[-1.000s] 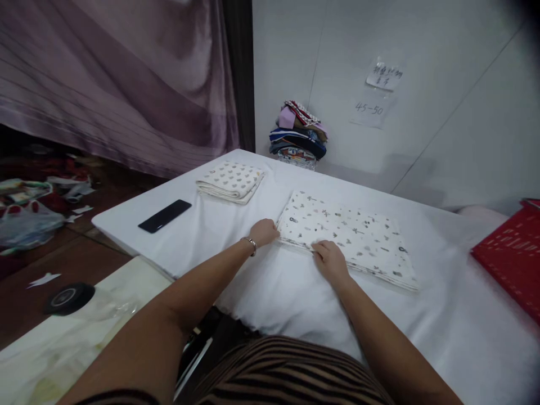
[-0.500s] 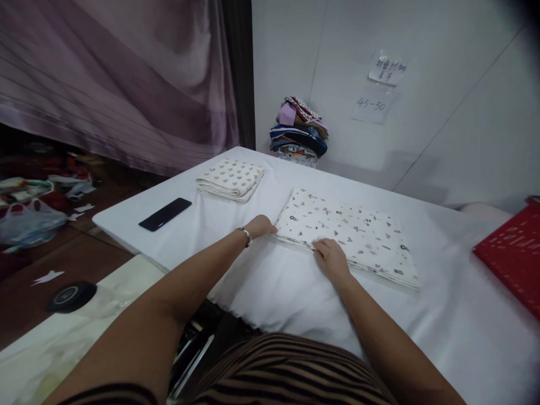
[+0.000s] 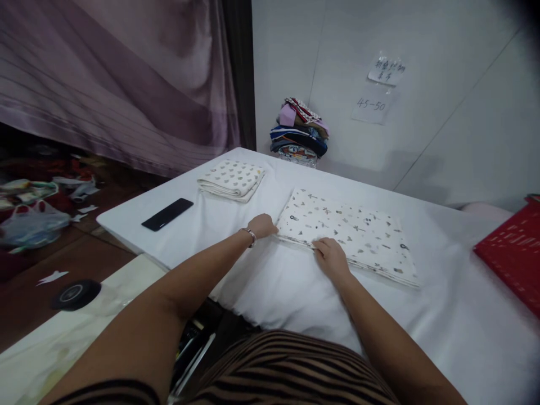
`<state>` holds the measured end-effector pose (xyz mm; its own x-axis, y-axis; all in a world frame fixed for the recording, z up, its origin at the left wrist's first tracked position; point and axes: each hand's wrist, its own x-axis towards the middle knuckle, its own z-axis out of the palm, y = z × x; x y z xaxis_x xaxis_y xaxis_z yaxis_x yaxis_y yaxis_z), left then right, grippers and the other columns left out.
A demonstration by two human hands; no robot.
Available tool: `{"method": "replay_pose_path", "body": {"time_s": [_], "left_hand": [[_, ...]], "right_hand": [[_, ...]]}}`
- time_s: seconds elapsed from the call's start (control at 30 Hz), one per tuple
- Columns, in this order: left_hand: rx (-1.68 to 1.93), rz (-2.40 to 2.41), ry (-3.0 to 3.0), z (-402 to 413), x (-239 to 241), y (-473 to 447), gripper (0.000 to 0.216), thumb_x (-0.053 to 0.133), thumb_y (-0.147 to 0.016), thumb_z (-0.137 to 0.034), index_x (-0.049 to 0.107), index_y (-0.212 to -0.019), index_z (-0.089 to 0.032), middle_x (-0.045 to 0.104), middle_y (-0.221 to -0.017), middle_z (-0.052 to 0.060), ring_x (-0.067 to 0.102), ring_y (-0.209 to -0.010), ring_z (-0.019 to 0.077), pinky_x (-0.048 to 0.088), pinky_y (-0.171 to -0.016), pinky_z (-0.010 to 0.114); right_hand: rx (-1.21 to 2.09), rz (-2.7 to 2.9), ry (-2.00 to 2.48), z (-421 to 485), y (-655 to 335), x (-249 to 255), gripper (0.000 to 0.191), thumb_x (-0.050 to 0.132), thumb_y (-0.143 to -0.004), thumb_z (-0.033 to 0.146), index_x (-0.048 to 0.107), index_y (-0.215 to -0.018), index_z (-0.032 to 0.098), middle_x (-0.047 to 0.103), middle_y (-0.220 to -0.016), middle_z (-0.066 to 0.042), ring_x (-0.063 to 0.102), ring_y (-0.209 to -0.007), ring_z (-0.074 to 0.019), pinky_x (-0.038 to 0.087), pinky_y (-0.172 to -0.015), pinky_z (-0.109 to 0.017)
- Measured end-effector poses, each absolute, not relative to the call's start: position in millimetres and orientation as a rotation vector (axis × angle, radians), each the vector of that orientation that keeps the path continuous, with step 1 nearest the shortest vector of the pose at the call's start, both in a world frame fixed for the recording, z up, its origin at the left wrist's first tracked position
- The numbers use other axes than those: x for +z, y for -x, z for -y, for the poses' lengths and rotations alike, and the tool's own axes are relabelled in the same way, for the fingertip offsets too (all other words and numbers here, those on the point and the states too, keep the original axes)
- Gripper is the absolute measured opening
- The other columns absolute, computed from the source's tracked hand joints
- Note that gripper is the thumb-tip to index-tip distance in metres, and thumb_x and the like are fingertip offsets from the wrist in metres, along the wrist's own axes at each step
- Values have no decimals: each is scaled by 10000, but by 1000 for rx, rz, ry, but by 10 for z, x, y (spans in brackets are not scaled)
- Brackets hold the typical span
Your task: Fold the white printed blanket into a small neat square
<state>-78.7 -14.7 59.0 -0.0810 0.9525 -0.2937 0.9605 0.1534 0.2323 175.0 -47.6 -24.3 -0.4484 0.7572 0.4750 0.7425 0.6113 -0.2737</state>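
Note:
A folded white cloth with small dark prints [image 3: 354, 233] lies flat on the white-covered table [image 3: 295, 292] in front of me. My left hand [image 3: 262, 225], with a bracelet at the wrist, is closed on the cloth's near left corner. My right hand [image 3: 331, 256] pinches the cloth's near edge a little to the right. A second folded cloth with a grey pattern [image 3: 231, 178] lies further back on the left, apart from both hands.
A black phone [image 3: 167, 214] lies on the table's left part. A stack of folded coloured fabrics [image 3: 300, 134] stands at the back against the wall. A red box [image 3: 512, 256] sits at the right edge. Left of the table are a low pale surface with a black round object [image 3: 76, 293] and floor clutter.
Both hands stay on the cloth's near edge; the left hand has shifted slightly up along the corner. The view has drifted a little.

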Motion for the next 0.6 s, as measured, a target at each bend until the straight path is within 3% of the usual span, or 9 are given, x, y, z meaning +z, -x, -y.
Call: {"method": "replay_pose_path", "body": {"time_s": [0.27,0.47,0.6], "left_hand": [[-33,-2101,-1973,164,520,720,249,534,-696,-270,675,-874,-166,666,-981,116,607,-930,238,461,-750,307],[-38,-2102,-1998,162,504,709,220,540,-696,-246,666,-858,-167,670,-943,101,612,-879,211,461,-716,275],[107,-2067,-2120,233,494,697,250,497,-758,-245,636,-951,-169,620,-1048,96,580,-931,209,451,-734,288]], "right_hand": [[28,2286,1187,486,-1747,-216,239,478,-845,163,660,-994,207,626,-937,-76,526,-902,-209,429,-777,-333],[26,2297,1193,480,-1755,-223,243,471,-849,171,657,-1001,205,621,-941,-75,521,-893,-204,422,-774,-328],[21,2299,1190,471,-1762,-235,239,472,-846,168,655,-995,203,618,-938,-75,516,-891,-207,417,-769,-328]]}}
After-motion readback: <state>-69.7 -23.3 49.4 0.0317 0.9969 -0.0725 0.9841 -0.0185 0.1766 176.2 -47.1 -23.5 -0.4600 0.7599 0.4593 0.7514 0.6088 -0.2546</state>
